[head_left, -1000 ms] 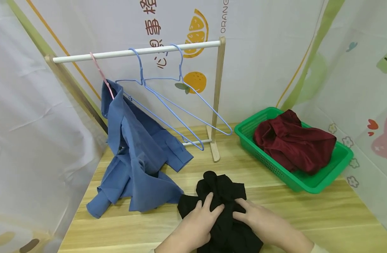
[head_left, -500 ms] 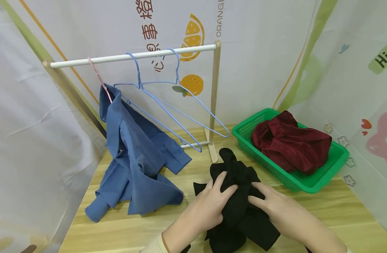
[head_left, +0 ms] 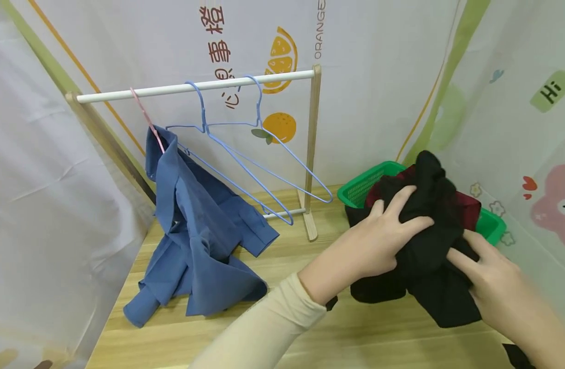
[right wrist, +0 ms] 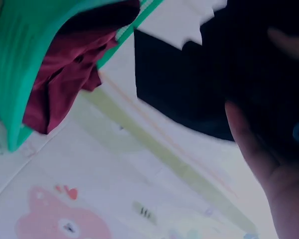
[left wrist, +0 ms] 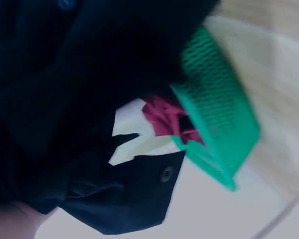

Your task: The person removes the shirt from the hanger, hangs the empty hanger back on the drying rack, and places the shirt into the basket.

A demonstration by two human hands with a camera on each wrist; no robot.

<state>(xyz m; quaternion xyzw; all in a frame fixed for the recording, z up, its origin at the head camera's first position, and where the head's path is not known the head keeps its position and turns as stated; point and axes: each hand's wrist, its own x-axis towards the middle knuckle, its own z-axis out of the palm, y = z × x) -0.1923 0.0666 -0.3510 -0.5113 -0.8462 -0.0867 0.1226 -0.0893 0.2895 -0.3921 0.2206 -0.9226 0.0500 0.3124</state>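
Note:
Both hands grip a bunched black shirt (head_left: 430,251) in the air, overlapping the green basket (head_left: 361,188) in the head view. My left hand (head_left: 386,230) holds it from the left, fingers spread and bent into the cloth. On the right side my right hand (head_left: 492,271) pinches the folds between thumb and fingers. Buttons show on the shirt in both wrist views. Behind it a dark red satiny garment (head_left: 469,210) lies in the basket, mostly hidden in the head view and plainer beside the right hand (right wrist: 259,149) in the right wrist view.
At left stands a clothes rack (head_left: 195,88) with a white bar and wooden posts. From it hang a blue shirt (head_left: 204,220) on a pink hanger (head_left: 143,111) and two bare blue hangers (head_left: 250,177). Printed curtains (head_left: 365,77) surround the wooden table (head_left: 291,271).
Both hands have carried the black shirt up and to the right, from the table's front middle to over the basket. The blue shirt and rack stay put.

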